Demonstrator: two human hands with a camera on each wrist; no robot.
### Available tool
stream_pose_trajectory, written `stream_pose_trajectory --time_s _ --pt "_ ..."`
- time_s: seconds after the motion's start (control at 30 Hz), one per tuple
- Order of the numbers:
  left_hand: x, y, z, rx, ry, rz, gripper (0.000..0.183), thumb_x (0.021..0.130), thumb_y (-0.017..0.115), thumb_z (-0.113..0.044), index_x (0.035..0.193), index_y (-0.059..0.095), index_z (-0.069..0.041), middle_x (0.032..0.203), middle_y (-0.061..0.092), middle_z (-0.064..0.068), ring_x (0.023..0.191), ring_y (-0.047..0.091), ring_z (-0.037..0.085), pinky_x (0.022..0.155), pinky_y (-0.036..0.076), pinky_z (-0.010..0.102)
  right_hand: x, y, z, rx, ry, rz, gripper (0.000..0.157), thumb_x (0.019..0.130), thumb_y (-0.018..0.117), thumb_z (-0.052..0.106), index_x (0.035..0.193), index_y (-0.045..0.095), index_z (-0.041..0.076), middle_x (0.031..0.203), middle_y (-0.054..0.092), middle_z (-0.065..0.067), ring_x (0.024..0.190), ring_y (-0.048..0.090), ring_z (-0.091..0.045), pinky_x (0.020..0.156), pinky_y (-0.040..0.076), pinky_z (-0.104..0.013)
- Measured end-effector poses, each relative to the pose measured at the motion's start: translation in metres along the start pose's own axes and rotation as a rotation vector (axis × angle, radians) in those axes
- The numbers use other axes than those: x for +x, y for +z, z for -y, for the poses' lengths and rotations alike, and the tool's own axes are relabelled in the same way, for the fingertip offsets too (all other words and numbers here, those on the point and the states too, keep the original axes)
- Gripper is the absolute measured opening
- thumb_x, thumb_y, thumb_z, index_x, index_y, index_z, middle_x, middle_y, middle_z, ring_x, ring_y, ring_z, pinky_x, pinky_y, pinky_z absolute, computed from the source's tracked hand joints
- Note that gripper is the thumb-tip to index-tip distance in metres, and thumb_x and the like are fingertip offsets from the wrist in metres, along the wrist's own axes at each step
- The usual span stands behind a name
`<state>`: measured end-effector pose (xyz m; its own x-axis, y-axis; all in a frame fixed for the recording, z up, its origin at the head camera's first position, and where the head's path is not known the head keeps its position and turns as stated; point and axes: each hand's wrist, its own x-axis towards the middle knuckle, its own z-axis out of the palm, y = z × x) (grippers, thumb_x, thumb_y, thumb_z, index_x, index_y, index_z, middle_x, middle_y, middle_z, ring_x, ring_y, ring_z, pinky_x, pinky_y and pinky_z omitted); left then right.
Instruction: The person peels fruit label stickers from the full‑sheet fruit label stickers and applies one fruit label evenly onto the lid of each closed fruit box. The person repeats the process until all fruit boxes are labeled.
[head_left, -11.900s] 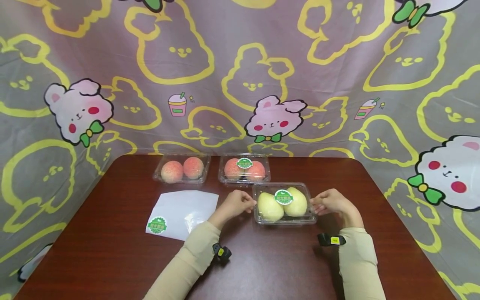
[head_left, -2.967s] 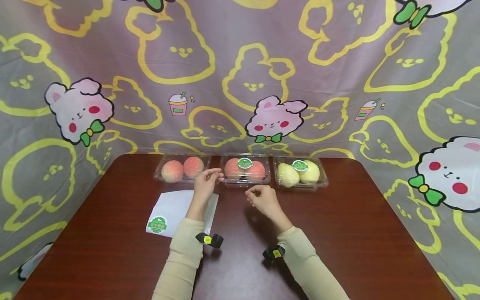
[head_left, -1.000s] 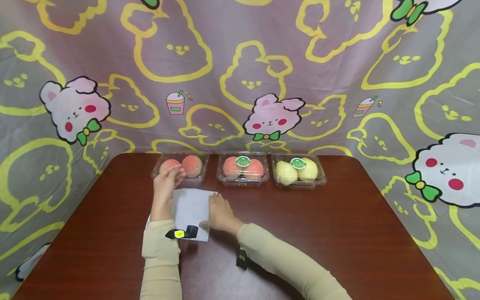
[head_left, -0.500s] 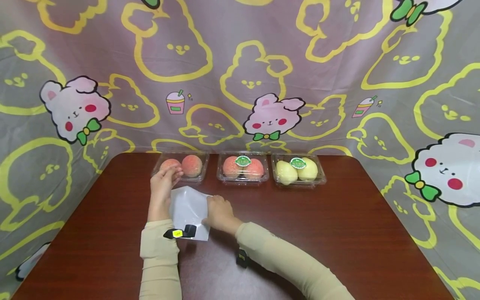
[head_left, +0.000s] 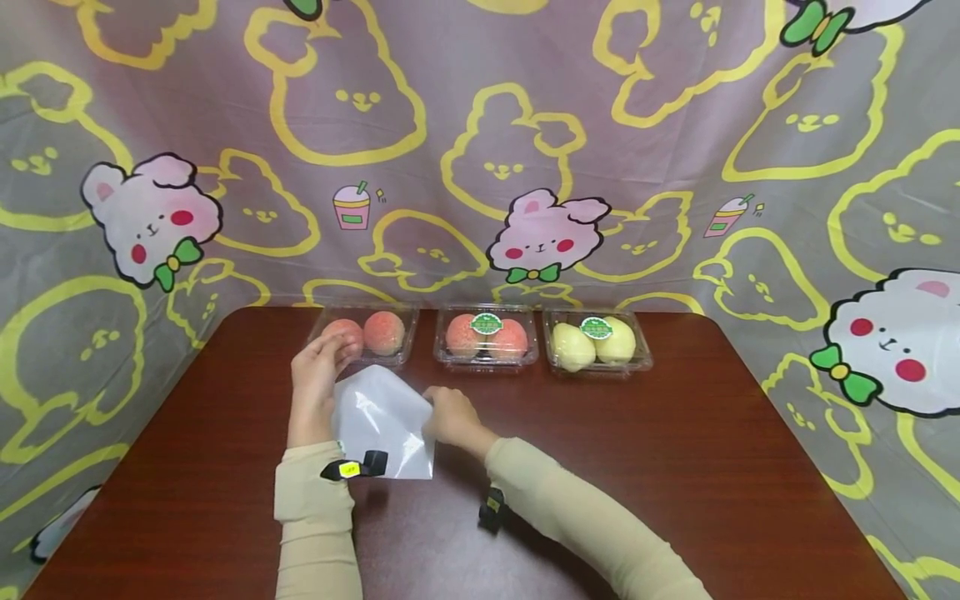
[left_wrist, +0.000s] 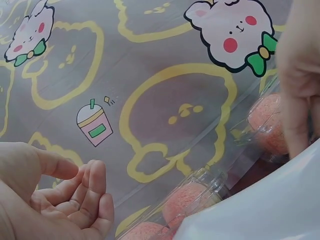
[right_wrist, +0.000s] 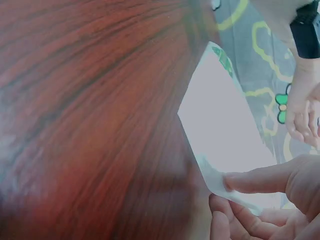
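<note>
Sheet (head_left: 384,423), white and tilted over the table (head_left: 637,492), lies leftward from the right hand (head_left: 456,418), the nearer one, which pinches its edge between thumb and fingers, and just right of the left hand (head_left: 313,380), whose loosely curled fingers hold nothing visible.

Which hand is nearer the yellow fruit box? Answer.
Right. The right hand, holding the white sheet, is left of the yellow fruit box; the left hand is farther left.
</note>
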<state>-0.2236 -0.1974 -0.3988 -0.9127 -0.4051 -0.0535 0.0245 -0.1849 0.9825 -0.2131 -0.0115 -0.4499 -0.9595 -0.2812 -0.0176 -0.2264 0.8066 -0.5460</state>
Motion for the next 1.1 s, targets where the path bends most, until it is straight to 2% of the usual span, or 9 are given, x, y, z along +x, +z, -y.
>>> stream_pose_trajectory --time_s 0.13,0.23,0.33,0.5,0.63,0.9,1.1 --pt "0.002 0.0 0.0 -0.001 -0.023 0.022 0.023 0.1 0.047 -0.012 0.115 0.057 0.002 0.069 0.065 -0.018 0.07 0.064 -0.006 0.08 0.055 0.014 0.002 -0.004 -0.01 0.041 -0.023 0.034 0.047 0.06 0.074 0.002 0.108 0.069 0.004 0.096 0.073 -0.012 0.085 0.066 -0.026 0.077 0.055 -0.036" --pt "0.004 0.001 0.001 -0.008 -0.029 0.032 0.027 0.1 0.046 -0.012 0.119 0.055 0.005 0.068 0.065 -0.018 0.069 0.064 -0.006 0.08 0.055 0.014 0.002 -0.008 -0.017 0.069 -0.025 0.063 0.042 0.062 0.076 0.004 0.103 0.07 0.001 0.095 0.074 -0.013 0.084 0.064 -0.024 0.078 0.054 -0.035" --pt "0.004 0.001 0.004 0.001 -0.029 0.02 0.028 0.1 0.046 -0.013 0.118 0.055 0.006 0.067 0.064 -0.018 0.069 0.064 -0.006 0.078 0.054 0.013 0.001 -0.013 -0.023 0.103 -0.008 0.089 0.035 0.064 0.077 0.004 0.098 0.071 0.0 0.092 0.073 -0.014 0.077 0.061 -0.021 0.072 0.053 -0.031" --pt "0.003 -0.001 0.007 0.062 -0.04 0.001 0.027 0.101 0.045 -0.016 0.118 0.055 0.002 0.069 0.063 -0.02 0.071 0.063 -0.007 0.082 0.054 0.014 -0.002 -0.019 -0.032 0.182 0.03 0.121 0.03 0.067 0.077 0.001 0.095 0.071 -0.003 0.083 0.071 -0.015 0.061 0.057 -0.016 0.055 0.05 -0.023" --pt "0.002 -0.003 0.008 0.086 -0.052 0.005 0.028 0.102 0.045 -0.019 0.12 0.055 -0.001 0.072 0.063 -0.02 0.073 0.063 -0.007 0.085 0.052 0.015 -0.005 -0.026 -0.038 0.231 0.069 0.145 0.028 0.07 0.076 -0.001 0.096 0.07 -0.004 0.085 0.07 -0.016 0.057 0.058 -0.015 0.05 0.051 -0.024" --pt "0.004 -0.004 0.008 0.098 -0.063 0.009 0.03 0.102 0.045 -0.02 0.124 0.055 -0.001 0.073 0.063 -0.019 0.074 0.062 -0.006 0.082 0.051 0.013 -0.011 -0.045 -0.053 0.207 0.109 0.174 0.025 0.073 0.074 -0.001 0.097 0.07 -0.005 0.089 0.071 -0.017 0.06 0.059 -0.016 0.053 0.053 -0.026" --pt "0.004 -0.004 0.009 0.095 -0.068 0.016 0.033 0.102 0.045 -0.02 0.126 0.054 0.0 0.075 0.063 -0.019 0.075 0.062 -0.006 0.082 0.051 0.013 -0.017 -0.055 -0.069 0.19 0.138 0.184 0.021 0.075 0.073 0.0 0.095 0.071 -0.004 0.078 0.069 -0.014 0.054 0.057 -0.015 0.05 0.05 -0.024"
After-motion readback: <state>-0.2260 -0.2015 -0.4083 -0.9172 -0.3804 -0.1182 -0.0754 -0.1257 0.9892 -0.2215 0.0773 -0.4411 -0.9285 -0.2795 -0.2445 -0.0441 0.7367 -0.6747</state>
